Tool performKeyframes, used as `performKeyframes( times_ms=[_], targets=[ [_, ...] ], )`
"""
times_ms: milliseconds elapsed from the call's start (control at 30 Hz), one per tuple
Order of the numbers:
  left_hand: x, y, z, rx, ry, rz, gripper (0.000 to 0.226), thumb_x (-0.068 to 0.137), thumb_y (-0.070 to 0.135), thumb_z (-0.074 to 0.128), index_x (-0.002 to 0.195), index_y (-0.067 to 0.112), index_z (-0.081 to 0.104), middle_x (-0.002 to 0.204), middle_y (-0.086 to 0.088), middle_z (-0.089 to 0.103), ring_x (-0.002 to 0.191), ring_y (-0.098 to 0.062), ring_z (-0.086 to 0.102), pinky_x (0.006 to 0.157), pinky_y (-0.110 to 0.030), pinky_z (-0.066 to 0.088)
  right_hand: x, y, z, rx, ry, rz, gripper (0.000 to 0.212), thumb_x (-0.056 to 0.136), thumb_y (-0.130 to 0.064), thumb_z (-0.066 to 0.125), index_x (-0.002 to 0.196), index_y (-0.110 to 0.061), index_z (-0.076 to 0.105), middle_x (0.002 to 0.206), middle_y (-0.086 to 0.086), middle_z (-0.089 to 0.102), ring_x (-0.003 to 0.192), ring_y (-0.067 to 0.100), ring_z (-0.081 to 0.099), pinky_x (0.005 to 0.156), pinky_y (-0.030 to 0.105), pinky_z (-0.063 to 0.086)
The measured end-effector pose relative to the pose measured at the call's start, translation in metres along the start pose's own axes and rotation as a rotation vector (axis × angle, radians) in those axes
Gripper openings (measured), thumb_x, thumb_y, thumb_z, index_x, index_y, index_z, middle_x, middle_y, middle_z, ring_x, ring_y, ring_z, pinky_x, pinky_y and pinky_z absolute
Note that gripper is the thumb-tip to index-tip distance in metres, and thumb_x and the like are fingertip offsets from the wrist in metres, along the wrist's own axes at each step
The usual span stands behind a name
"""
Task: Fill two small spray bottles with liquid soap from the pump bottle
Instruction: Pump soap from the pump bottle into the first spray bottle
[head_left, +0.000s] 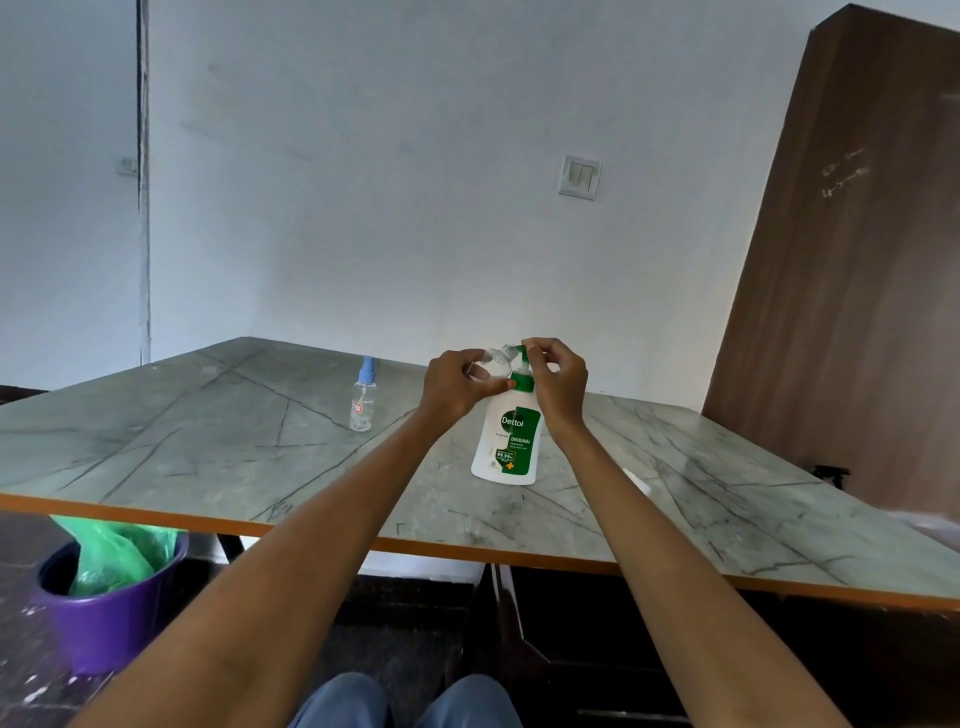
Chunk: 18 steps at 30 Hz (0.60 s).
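A grey marble-pattern counter (208, 441) against a white wall. Your left hand (457, 384) grips a small clear uncapped spray bottle (493, 364), tilted at the spout of the white, green-topped pump bottle (506, 441), which stands at 12 o'clock. Your right hand (558, 379) pinches the pump head. Keep the bottle's mouth tight under the spout and press slowly. A second, blue-capped spray bottle (362, 397) waits at 10 o'clock.

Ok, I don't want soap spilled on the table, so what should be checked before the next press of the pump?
1. Small clear bottle held at the pump nozzle: ok, left hand grips it there.
2. Bottle mouth lined up under the spout: cannot tell, fingers cover it.
3. Right hand on the green pump head: ok.
4. Pump bottle upright on the table: ok.
5. Second spray bottle opened for filling: not ok, its blue cap is on.
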<state>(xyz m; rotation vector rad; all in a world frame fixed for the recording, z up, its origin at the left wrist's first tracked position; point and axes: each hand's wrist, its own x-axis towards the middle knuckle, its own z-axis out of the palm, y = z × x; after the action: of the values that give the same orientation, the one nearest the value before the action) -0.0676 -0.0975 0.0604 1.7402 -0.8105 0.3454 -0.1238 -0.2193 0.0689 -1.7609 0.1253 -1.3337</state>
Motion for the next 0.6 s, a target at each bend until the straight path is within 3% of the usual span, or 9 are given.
performKeyframes(
  times_ms=[267,400,600],
  targets=[
    [0.002,-0.001,-0.002,0.044,-0.014,0.020,0.055,0.070,0.034,0.078,0.114,0.004,0.063,0.095,-0.009,0.071,0.071,-0.008,0.054,0.056,-0.011,0.033,0.000,0.007,0.007,0.031,0.037,-0.009,0.009,0.087,-0.013,0.060,0.079,-0.015,0.064,0.074,-0.014,0.061,0.077,0.011,0.058,0.073,0.035,0.050],
    [0.002,-0.003,-0.002,0.056,-0.011,0.048,0.059,0.071,0.034,0.077,0.119,0.004,0.061,0.096,-0.009,0.070,0.069,-0.007,0.050,0.056,-0.012,0.033,0.002,0.016,0.007,-0.005,0.019,-0.033,0.008,0.085,-0.019,0.058,0.079,-0.019,0.064,0.079,-0.007,0.062,0.085,0.021,0.060,0.075,0.041,0.049],
    [0.000,-0.007,-0.003,0.096,-0.023,0.065,0.061,0.071,0.036,0.077,0.121,0.005,0.060,0.102,-0.009,0.070,0.074,-0.010,0.050,0.055,-0.013,0.033,-0.005,0.018,0.008,-0.015,0.027,-0.027,0.008,0.086,-0.021,0.056,0.082,-0.021,0.064,0.086,-0.001,0.063,0.087,0.020,0.057,0.076,0.038,0.047]
  ],
)
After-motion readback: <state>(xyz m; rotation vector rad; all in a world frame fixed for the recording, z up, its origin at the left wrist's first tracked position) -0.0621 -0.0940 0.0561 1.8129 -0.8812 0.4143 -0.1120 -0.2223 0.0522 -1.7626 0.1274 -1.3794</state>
